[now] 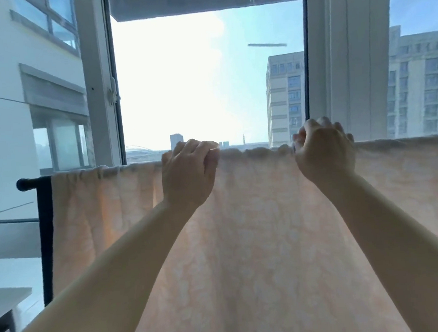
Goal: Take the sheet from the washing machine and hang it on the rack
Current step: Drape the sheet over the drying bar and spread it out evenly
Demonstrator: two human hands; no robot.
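— Where's the sheet now?

— Draped over the rack, whose dark end pokes out at far left. The left hand curls over the top fold; the right hand bunches it further along.

— So nearly done?

— Looks like the spreading step. Next, I'd guess, slide the gathers flat.

— Anything unclear?

— Rail's mostly covered, and the sheet's right end is cut off.

A big window with white frames fills the upper frame; bright hazy sky (very strong light) at centre, tall apartment buildings at right, a white table corner lower left.
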